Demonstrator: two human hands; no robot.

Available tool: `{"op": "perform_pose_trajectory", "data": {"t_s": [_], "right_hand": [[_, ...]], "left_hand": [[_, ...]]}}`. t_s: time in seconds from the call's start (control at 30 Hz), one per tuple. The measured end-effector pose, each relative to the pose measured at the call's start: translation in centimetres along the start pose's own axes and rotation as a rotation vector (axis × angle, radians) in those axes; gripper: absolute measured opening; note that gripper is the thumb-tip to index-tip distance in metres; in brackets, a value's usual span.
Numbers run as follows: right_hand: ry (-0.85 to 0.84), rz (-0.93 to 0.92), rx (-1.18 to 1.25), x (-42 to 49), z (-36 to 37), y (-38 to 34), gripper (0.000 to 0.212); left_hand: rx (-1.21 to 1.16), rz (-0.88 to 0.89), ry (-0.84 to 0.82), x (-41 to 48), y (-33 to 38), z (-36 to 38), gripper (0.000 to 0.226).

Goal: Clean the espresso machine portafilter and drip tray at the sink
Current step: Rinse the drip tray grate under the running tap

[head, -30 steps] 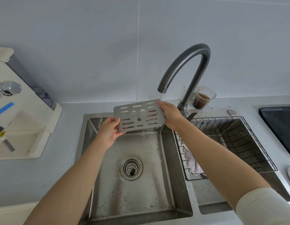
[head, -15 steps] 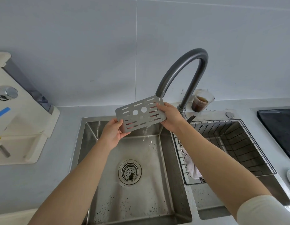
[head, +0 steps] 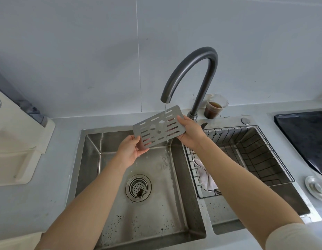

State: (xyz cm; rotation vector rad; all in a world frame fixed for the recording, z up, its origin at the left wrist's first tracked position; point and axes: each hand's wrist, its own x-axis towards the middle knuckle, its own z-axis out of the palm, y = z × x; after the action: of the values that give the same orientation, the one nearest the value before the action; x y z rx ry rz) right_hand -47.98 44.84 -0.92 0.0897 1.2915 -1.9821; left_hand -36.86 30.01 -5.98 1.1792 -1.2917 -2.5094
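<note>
I hold a flat metal drip tray grate (head: 157, 127) with slots and round holes, tilted with its right end raised, over the left sink basin (head: 120, 204). My left hand (head: 130, 150) grips its lower left corner. My right hand (head: 189, 132) grips its right end. A thin stream of water runs from the dark curved faucet (head: 192, 69) onto the grate and drips into the basin. No portafilter is in view.
The cream espresso machine (head: 19, 141) stands on the counter at left. A wire basket (head: 250, 150) with a cloth (head: 205, 177) sits in the right basin. A plastic cup of coffee (head: 214, 108) stands behind the faucet. A black cooktop (head: 308, 136) and a metal lid (head: 317, 188) lie at right.
The grate has tipped from nearly facing me to a flatter tilt with its right end up, and water now falls on its right part. Both hands keep their grip.
</note>
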Motion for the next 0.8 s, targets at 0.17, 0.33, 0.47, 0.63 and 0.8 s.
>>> {"op": "perform_pose_trajectory", "data": {"t_s": [0.17, 0.33, 0.47, 0.63, 0.8], "right_hand": [[0.050, -0.004, 0.041, -0.6, -1.6, -0.3, 0.024], [0.099, -0.007, 0.077, -1.1, -3.2, -0.5, 0.023], [0.112, -0.013, 0.111, -1.8, -3.9, -1.0, 0.021], [0.113, -0.044, 0.167, -2.2, -4.9, -1.6, 0.022], [0.113, -0.083, 0.139, -2.3, -5.6, -2.5, 0.022]], "left_hand": [[0.037, -0.005, -0.026, -0.1, -0.2, 1.3, 0.016], [0.077, -0.028, -0.055, -0.4, -0.8, 2.6, 0.013], [0.102, -0.039, -0.069, -0.2, -1.2, 3.5, 0.012], [0.150, -0.045, -0.082, 0.1, -1.0, 4.8, 0.012], [0.167, -0.038, -0.107, 0.3, -0.3, 6.3, 0.010]]}}
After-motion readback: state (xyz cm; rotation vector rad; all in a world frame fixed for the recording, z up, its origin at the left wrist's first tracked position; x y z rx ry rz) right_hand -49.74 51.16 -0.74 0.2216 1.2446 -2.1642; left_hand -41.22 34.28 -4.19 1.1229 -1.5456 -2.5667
